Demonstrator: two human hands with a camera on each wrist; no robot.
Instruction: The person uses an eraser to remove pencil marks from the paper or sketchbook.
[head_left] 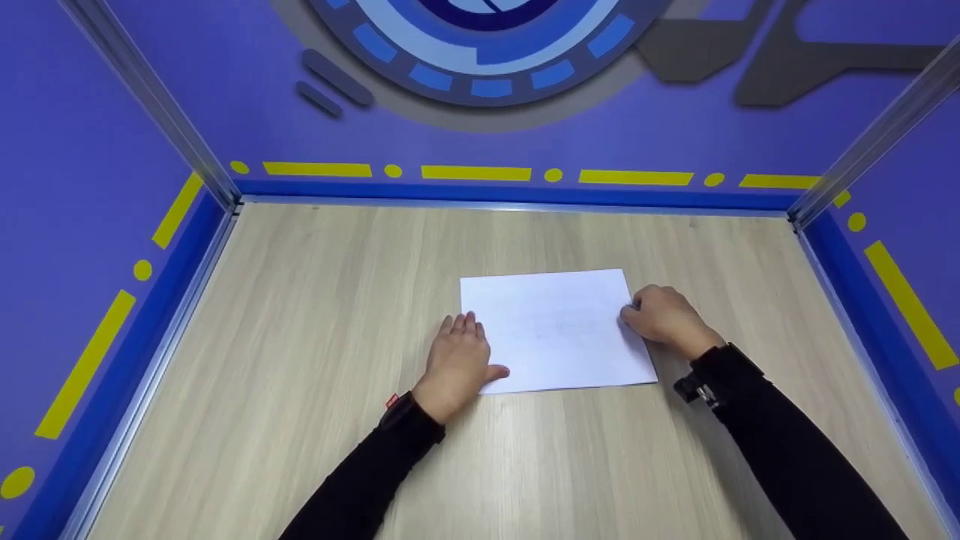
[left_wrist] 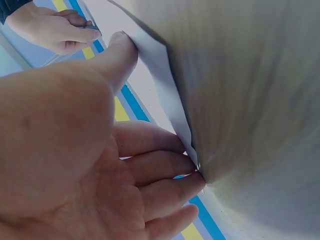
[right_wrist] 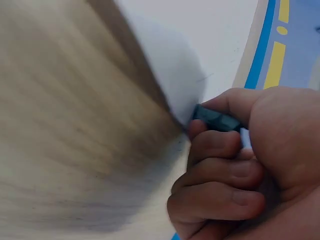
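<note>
A white paper sheet (head_left: 555, 330) lies flat on the wooden table. My left hand (head_left: 459, 356) rests at its left edge, fingers extended and thumb over the near left corner. In the left wrist view, the paper's edge (left_wrist: 167, 80) runs between the thumb and the fingertips, slightly raised off the wood. At the sheet's right edge, my right hand (head_left: 664, 315) pinches a small dark green object (right_wrist: 217, 119) between thumb and curled fingers. A whitish part shows behind this object, whose kind I cannot tell. Its tip is right at the paper's edge (right_wrist: 170, 100).
The wood-grain table (head_left: 337, 300) extends around the sheet on all sides. Purple-blue panels with yellow dashes close off the back (head_left: 480, 150), the left (head_left: 75, 225) and the right (head_left: 900, 262), with metal rails along their bases. Black sleeves with wrist straps cover both forearms.
</note>
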